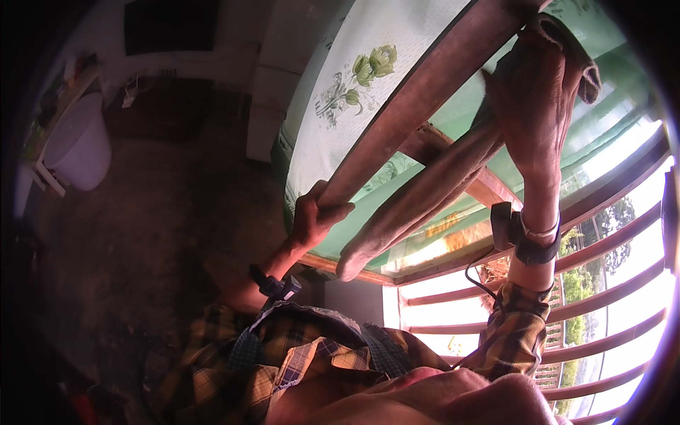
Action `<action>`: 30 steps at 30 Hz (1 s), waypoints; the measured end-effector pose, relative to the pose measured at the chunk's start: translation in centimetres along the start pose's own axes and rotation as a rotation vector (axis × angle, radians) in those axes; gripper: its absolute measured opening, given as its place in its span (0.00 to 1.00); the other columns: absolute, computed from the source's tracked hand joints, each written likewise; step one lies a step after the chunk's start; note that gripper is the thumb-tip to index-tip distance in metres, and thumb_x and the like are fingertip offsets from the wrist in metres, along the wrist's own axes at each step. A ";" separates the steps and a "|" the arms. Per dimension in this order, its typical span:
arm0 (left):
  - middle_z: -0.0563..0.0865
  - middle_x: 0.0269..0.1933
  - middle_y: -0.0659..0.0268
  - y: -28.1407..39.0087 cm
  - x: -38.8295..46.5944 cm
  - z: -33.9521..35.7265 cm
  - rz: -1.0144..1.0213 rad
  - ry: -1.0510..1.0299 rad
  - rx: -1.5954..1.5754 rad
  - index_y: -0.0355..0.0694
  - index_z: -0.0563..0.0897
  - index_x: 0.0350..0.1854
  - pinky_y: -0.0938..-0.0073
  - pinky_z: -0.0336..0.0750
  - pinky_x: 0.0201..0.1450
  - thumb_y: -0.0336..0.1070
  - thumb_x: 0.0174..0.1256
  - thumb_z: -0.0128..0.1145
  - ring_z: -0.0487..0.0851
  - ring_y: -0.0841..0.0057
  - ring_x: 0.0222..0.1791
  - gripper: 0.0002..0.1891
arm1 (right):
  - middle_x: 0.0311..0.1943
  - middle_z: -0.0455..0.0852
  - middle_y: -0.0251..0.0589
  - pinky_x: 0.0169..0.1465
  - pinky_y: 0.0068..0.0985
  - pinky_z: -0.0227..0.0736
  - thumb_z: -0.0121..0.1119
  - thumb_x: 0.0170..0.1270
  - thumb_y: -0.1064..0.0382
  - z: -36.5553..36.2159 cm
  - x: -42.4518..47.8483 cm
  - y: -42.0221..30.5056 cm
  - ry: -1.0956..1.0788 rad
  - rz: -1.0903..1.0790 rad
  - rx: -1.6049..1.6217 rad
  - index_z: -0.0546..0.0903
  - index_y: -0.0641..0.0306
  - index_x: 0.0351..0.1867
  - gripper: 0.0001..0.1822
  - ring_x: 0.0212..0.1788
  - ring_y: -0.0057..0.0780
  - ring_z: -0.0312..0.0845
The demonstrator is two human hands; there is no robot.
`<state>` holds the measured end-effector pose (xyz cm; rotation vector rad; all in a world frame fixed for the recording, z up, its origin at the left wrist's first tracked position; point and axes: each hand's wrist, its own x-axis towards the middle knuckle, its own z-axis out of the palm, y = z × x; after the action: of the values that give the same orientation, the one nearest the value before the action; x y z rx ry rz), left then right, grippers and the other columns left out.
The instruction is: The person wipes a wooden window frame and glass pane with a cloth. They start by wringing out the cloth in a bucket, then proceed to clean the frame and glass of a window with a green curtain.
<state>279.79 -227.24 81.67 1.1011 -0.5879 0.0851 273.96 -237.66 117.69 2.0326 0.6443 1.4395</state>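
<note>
A wooden frame slants across the view, made of a long flat bar point(409, 101), a crossbar point(496, 186) and a second piece with a rounded end point(419, 196). My left hand point(314, 215) grips the lower end of the flat bar, thumb on its near side. At the upper right, my right hand point(531, 101) holds a folded greyish cloth point(568, 48) against the upper part of the rounded piece. The fingers of that hand are partly hidden. Behind the frame lies a green and white covering point(329, 138) printed with green flowers.
A window with wooden bars point(595, 311) lets in bright light on the right. In the dim room to the left are a white bucket-like container point(79, 146), a shelf-like edge point(50, 178) and a dark screen point(170, 26). A wrist device with a cable point(502, 228) sits on my right wrist.
</note>
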 end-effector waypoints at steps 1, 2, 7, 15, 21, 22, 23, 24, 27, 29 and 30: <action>0.81 0.30 0.66 0.2 0.0 0.0 0.000 0.014 0.011 0.34 0.79 0.39 0.75 0.72 0.36 0.34 0.57 0.70 0.75 0.82 0.33 0.14 | 0.58 0.67 0.59 0.61 0.48 0.61 0.59 0.46 0.73 0.2 -0.4 0.3 -0.028 0.021 -0.034 0.67 0.69 0.62 0.35 0.58 0.59 0.63; 0.81 0.29 0.66 0.3 0.0 0.1 -0.001 0.027 0.022 0.33 0.79 0.39 0.74 0.72 0.36 0.35 0.57 0.70 0.75 0.82 0.33 0.14 | 0.58 0.67 0.59 0.62 0.48 0.60 0.57 0.45 0.75 0.4 -0.7 0.6 -0.056 0.040 -0.070 0.67 0.70 0.63 0.36 0.58 0.59 0.63; 0.83 0.29 0.62 -0.3 0.1 0.1 -0.035 0.047 0.098 0.33 0.79 0.38 0.72 0.74 0.37 0.38 0.56 0.71 0.78 0.78 0.32 0.16 | 0.57 0.67 0.59 0.64 0.49 0.58 0.58 0.44 0.74 0.3 0.0 0.9 -0.026 -0.012 0.002 0.65 0.71 0.66 0.39 0.59 0.58 0.63; 0.84 0.30 0.58 0.2 -0.1 -0.1 -0.009 0.030 0.144 0.34 0.80 0.38 0.70 0.74 0.37 0.39 0.56 0.72 0.79 0.77 0.32 0.17 | 0.59 0.66 0.59 0.64 0.49 0.58 0.61 0.47 0.68 0.1 -0.5 1.5 -0.054 -0.010 0.022 0.65 0.70 0.65 0.38 0.61 0.58 0.62; 0.85 0.32 0.59 -0.3 0.0 0.1 -0.040 0.027 0.087 0.34 0.80 0.39 0.71 0.74 0.39 0.37 0.56 0.72 0.78 0.78 0.33 0.16 | 0.58 0.67 0.58 0.64 0.48 0.58 0.60 0.47 0.71 0.4 -0.5 0.8 -0.004 -0.032 -0.031 0.66 0.70 0.63 0.36 0.61 0.58 0.61; 0.85 0.32 0.59 -0.3 0.0 0.2 -0.046 0.029 0.065 0.34 0.80 0.39 0.71 0.74 0.39 0.36 0.56 0.72 0.78 0.78 0.33 0.16 | 0.59 0.67 0.58 0.64 0.48 0.58 0.61 0.47 0.71 0.4 -0.3 0.6 -0.005 -0.027 -0.015 0.67 0.69 0.63 0.36 0.62 0.58 0.61; 0.84 0.32 0.60 -0.2 -0.2 0.1 -0.040 0.028 0.072 0.34 0.80 0.39 0.71 0.74 0.39 0.36 0.56 0.72 0.78 0.78 0.33 0.16 | 0.59 0.67 0.58 0.64 0.48 0.58 0.61 0.47 0.71 0.3 -0.1 0.3 -0.006 -0.021 0.000 0.67 0.69 0.62 0.35 0.63 0.58 0.61; 0.84 0.32 0.60 0.0 -0.2 0.2 -0.030 0.029 0.072 0.34 0.80 0.39 0.71 0.74 0.39 0.36 0.56 0.72 0.78 0.78 0.33 0.15 | 0.55 0.71 0.49 0.57 0.42 0.67 0.67 0.48 0.70 0.2 -0.6 0.6 -0.054 0.190 0.075 0.73 0.59 0.59 0.32 0.56 0.52 0.71; 0.84 0.32 0.60 0.2 -0.2 0.2 -0.035 0.019 0.100 0.34 0.80 0.39 0.71 0.74 0.39 0.36 0.57 0.72 0.78 0.78 0.33 0.15 | 0.52 0.71 0.51 0.58 0.42 0.64 0.68 0.47 0.70 -0.1 -0.9 0.4 0.011 0.124 0.095 0.71 0.61 0.59 0.33 0.53 0.52 0.70; 0.84 0.32 0.60 0.2 -0.1 0.2 -0.039 0.021 0.109 0.34 0.80 0.39 0.71 0.74 0.39 0.36 0.56 0.72 0.79 0.77 0.33 0.16 | 0.54 0.72 0.51 0.58 0.41 0.65 0.68 0.49 0.69 0.4 -1.0 1.2 -0.010 0.160 0.094 0.71 0.60 0.61 0.34 0.54 0.52 0.70; 0.84 0.32 0.60 0.2 0.0 0.3 -0.037 0.027 0.104 0.34 0.80 0.39 0.71 0.74 0.39 0.37 0.56 0.72 0.79 0.77 0.33 0.16 | 0.55 0.73 0.51 0.59 0.41 0.66 0.68 0.50 0.69 0.5 -1.0 1.2 -0.021 0.180 0.093 0.71 0.60 0.62 0.34 0.55 0.52 0.71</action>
<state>279.59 -227.39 81.93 1.2093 -0.5431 0.0988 274.23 -239.27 117.73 2.2230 0.5397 1.5115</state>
